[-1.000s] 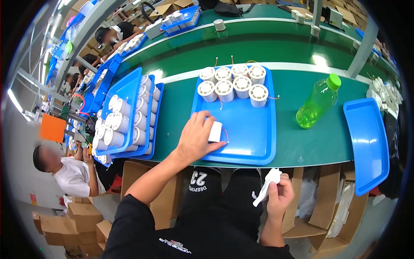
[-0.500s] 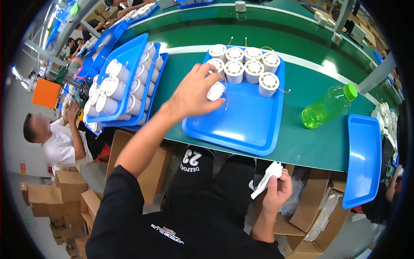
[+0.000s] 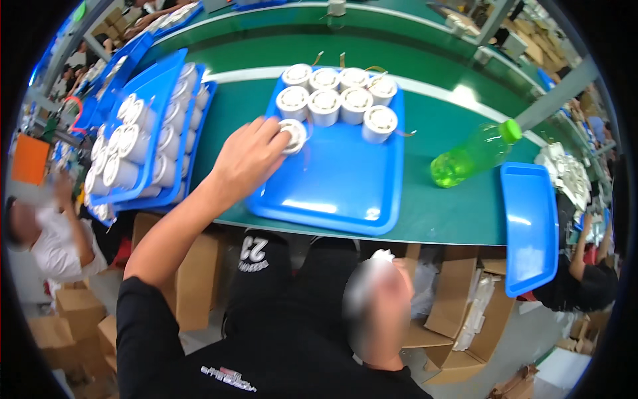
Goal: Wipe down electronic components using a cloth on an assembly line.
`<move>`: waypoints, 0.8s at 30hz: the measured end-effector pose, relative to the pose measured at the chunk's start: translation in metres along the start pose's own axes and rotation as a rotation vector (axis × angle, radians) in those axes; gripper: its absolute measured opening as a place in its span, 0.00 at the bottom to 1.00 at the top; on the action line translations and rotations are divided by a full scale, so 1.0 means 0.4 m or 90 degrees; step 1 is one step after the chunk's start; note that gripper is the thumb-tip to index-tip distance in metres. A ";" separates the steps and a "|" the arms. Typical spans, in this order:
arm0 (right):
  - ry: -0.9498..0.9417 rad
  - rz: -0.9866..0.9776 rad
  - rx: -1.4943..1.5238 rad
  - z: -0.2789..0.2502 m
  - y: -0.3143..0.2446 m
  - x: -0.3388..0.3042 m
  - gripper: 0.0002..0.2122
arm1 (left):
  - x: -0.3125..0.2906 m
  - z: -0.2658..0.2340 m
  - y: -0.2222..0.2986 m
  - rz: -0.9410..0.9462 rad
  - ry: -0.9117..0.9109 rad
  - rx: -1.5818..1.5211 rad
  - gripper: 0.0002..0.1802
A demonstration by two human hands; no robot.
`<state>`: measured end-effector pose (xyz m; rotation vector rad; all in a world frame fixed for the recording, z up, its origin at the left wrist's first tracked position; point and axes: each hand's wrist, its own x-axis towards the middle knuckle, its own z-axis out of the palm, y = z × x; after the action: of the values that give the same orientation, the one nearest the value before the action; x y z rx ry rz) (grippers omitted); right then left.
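Observation:
My left hand (image 3: 247, 158) reaches over the left edge of a blue tray (image 3: 332, 189). Its fingers are curled against the left side of a white cylindrical motor (image 3: 293, 137), which is upright with its slotted top showing; the thumb is hidden. Behind it, several similar motors (image 3: 323, 106) with thin wires stand grouped at the tray's far end. Low in front of my body, my right hand (image 3: 392, 306) is closed and largely blurred. A bit of white cloth (image 3: 383, 255) sticks out above it.
Stacked blue trays (image 3: 149, 173) full of white motors stand at the left. Right of my tray, a bottle of green liquid (image 3: 468, 158) leans on the green table (image 3: 438, 216). Another blue tray (image 3: 531, 233) overhangs the right edge. Cardboard boxes (image 3: 458, 299) sit below; other people work nearby.
The motor at my left hand has gone from tilted to upright in the tray, and the fingers have closed in beside it. My right hand stays low with the cloth. The whole view has shifted.

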<state>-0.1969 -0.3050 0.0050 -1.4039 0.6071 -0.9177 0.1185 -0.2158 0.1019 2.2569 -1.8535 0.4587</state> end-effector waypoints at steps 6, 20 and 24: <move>-0.043 0.017 -0.024 0.052 0.022 -0.032 0.05 | -0.081 -0.009 -0.024 -0.096 0.071 -0.104 0.22; -0.203 -0.045 0.027 0.183 -0.034 -0.012 0.04 | -0.196 -0.330 -0.062 -0.120 0.172 -0.127 0.17; -0.228 -0.052 0.041 0.243 -0.038 -0.012 0.04 | -0.255 -0.481 -0.355 -0.301 0.106 0.045 0.18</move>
<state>-0.1222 -0.2459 0.0298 -1.4971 0.2496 -0.7188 0.2167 -0.0288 0.2535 2.5054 -1.1877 0.6103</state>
